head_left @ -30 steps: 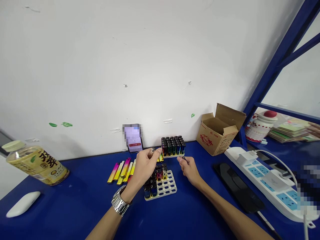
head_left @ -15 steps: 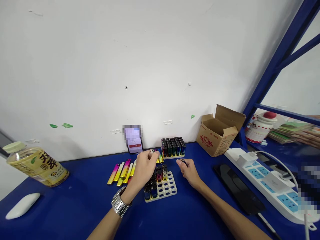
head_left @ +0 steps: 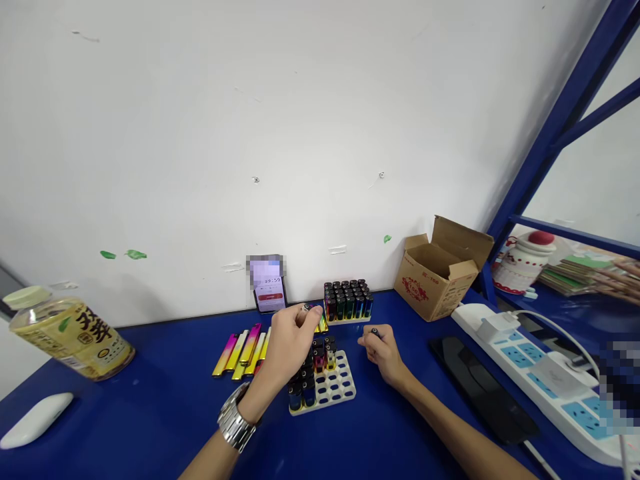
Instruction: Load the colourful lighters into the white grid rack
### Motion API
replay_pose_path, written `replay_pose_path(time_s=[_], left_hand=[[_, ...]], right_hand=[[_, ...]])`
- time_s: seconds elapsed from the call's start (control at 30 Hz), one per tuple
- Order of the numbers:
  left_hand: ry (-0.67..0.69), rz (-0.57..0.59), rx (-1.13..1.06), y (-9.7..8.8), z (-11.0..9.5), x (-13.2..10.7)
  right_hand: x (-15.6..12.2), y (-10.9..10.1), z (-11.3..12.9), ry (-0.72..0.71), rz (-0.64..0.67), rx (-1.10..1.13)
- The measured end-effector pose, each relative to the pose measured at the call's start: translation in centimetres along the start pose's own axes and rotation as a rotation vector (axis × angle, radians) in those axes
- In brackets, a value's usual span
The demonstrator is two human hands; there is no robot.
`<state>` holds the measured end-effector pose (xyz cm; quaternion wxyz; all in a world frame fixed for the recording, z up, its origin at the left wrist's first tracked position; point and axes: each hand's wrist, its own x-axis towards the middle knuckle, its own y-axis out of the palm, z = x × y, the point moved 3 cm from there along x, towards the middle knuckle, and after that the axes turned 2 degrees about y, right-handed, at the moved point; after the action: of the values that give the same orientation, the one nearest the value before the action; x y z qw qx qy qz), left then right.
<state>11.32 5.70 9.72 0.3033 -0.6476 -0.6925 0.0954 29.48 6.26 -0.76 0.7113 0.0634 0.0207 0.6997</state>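
Note:
My left hand (head_left: 287,340), with a metal-band watch on its wrist, is closed over the left side of a white rack (head_left: 336,392). Between its thumb and fingers pokes the dark-ringed end of a small tube (head_left: 306,307). To the right of the rack, my right hand (head_left: 384,353) is curled around a black-capped piece (head_left: 375,331), mostly hidden by the fingers. Several black-capped shiny tubes (head_left: 309,392) stand in the rack's left part; oval holes show at its right. Pink-and-yellow metallic tubes (head_left: 249,348) lie in a loose pile left of my left hand.
Behind stands a second rack (head_left: 350,319) full of black-capped tubes. A phone (head_left: 270,293) leans on the wall. At the right are a cardboard box (head_left: 425,287), a black phone (head_left: 480,387) and a power strip (head_left: 530,373); at the left, a bottle (head_left: 75,337) and a white case (head_left: 37,420).
The view has shifted slightly, so most things sit a little lower. My right hand has turned a little, and the black piece's end stands more upright. Both hands stay closed.

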Motion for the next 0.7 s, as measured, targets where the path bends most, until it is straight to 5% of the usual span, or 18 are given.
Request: replay_pose_path(time_s=[0.33,0.57,0.7], left_hand=[[0.022,0.012,0.051,0.7,0.3,-0.1],[0.134,0.438,0.030,-0.3,-1.2,-1.0],[0.302,0.579,0.113,-1.2,-2.0,-1.3]], right_hand=[[-0.3,0.2,0.8,-0.139,0.069,-0.223],[-0.2,0.2,0.0,-0.174,0.106,-0.052],[-0.4,0.4,0.8,-0.245,0.071,-0.102]])
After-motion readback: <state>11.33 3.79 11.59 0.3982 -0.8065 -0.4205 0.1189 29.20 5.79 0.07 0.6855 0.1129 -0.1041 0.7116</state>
